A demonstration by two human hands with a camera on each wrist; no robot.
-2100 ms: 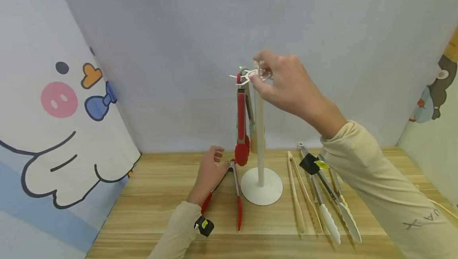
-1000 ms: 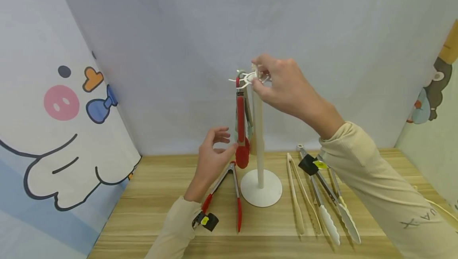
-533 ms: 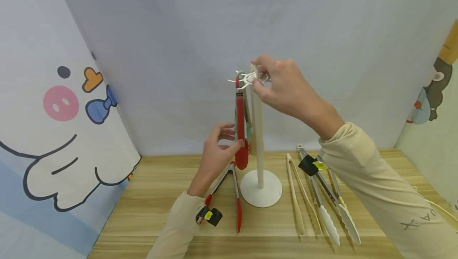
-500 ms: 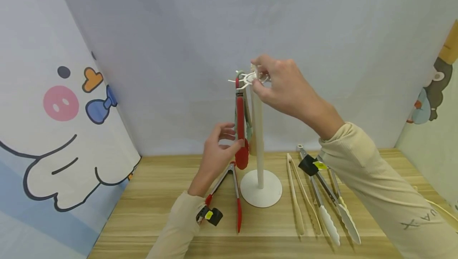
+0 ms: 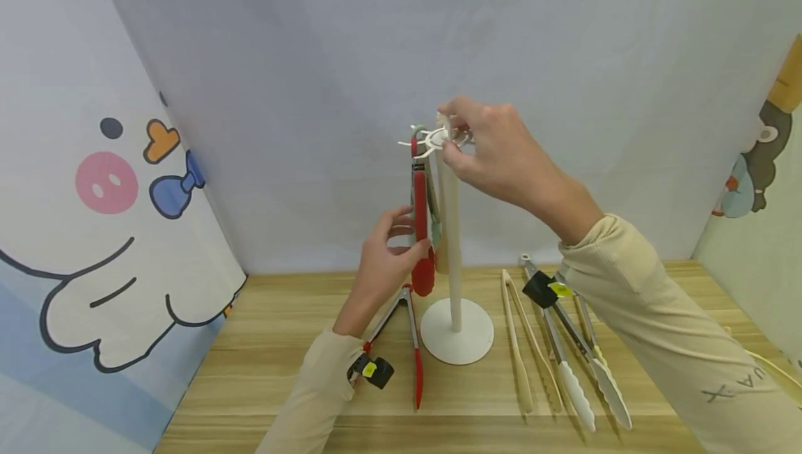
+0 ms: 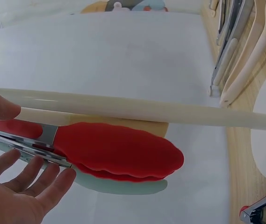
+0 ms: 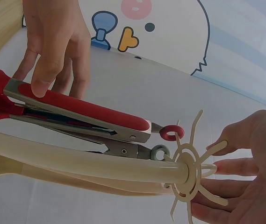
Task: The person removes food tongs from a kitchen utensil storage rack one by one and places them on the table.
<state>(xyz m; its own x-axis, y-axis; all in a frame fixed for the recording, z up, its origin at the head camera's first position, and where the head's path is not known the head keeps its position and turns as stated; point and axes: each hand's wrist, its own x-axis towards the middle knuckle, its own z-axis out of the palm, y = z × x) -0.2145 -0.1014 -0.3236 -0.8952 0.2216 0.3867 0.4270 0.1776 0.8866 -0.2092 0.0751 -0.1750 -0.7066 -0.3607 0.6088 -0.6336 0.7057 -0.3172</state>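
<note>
A white stand with a round base and a ring of hooks stands upright on the table. My right hand pinches its top, above the hooks. Red tongs hang by their loop on a left hook. My left hand grips them low on the handle, thumb on the near side and fingers on the far side, as the right wrist view tongs show. Behind them hang mint-green tongs and a beige utensil, both partly hidden.
Open red-handled tongs lie left of the stand's base. To the right lie wooden tongs and white-tipped tongs, with another pair partly under my right sleeve. Light cloth hangs behind the table.
My left hand has risen from the tongs lying on the table to the hanging red tongs and closed around them. My right hand has stayed at the stand's top.
</note>
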